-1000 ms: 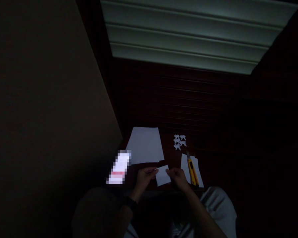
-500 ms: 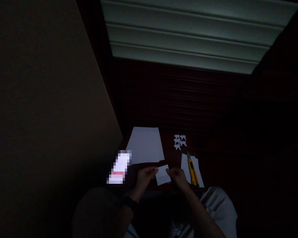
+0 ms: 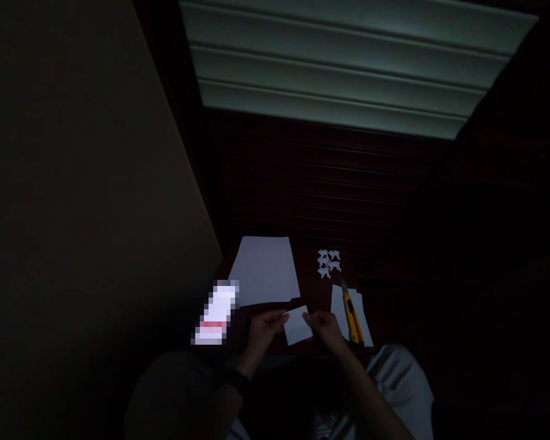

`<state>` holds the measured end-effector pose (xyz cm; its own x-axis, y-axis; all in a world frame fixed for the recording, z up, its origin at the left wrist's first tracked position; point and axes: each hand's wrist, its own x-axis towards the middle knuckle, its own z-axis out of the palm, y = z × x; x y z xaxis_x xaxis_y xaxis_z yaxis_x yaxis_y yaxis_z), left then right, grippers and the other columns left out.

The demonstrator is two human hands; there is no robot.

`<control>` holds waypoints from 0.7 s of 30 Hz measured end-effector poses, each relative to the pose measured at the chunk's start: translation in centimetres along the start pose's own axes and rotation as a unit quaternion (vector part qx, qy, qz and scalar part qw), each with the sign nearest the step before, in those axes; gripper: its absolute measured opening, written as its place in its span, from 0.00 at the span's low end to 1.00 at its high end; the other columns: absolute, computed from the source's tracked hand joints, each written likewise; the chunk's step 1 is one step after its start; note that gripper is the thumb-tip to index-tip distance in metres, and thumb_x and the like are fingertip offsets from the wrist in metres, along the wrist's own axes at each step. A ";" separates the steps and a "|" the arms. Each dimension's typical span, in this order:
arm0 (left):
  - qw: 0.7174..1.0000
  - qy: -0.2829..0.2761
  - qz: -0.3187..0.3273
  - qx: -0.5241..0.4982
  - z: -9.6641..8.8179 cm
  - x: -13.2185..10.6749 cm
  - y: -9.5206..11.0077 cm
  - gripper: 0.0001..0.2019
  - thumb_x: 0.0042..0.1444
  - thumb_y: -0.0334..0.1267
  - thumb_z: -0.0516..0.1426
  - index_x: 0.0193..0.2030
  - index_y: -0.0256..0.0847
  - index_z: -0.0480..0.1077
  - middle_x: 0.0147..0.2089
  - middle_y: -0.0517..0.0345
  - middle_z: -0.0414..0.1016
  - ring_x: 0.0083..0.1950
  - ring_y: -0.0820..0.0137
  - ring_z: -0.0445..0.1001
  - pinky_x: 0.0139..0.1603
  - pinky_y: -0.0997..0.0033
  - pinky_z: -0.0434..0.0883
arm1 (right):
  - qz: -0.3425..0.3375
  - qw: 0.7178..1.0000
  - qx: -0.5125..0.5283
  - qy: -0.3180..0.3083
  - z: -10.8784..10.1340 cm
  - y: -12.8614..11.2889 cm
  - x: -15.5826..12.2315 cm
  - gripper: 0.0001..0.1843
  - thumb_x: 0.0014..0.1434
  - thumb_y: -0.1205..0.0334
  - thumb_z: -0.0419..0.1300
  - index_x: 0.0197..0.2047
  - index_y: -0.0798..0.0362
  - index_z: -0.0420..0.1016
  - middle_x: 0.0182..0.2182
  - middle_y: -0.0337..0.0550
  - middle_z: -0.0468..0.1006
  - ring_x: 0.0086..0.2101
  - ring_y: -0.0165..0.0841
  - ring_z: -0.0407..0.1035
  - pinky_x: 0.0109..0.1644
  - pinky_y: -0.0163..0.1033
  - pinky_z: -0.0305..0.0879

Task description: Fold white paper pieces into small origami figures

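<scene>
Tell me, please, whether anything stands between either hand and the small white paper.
Nothing visible does: the left hand and right hand pinch the small white paper at opposite sides. The yellow cutter lies right of the right hand, not between.

Table (image 3: 307,275), as I list it
Far left: large sheet (image 3: 263,269); far right: folded pieces (image 3: 323,261); left edge: screen (image 3: 215,313); near right corner: cutter (image 3: 352,316) on paper (image 3: 362,311); over near edge: small sheet (image 3: 297,327).
</scene>
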<state>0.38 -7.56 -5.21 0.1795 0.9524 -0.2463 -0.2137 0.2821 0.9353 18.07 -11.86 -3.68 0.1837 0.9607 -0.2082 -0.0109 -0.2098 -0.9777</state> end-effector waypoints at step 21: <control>1.000 0.000 -0.013 0.006 0.1 -0.2 1.0 0.21 0.38 0.44 0.64 0.37 0.31 0.74 0.37 0.45 0.77 0.38 0.59 0.76 0.37 0.64 0.74 | 0.054 0.996 0.063 -0.034 0.1 0.1 0.1 0.23 0.39 0.42 0.62 0.22 0.55 0.65 0.19 0.35 0.65 0.23 0.30 0.63 0.24 0.37 0.66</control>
<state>0.23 -7.50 -4.19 0.1837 0.9452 -0.2699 -0.1985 0.3046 0.9316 17.97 -11.78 -3.80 0.1084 0.9444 -0.3103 -0.1516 -0.2928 -0.9441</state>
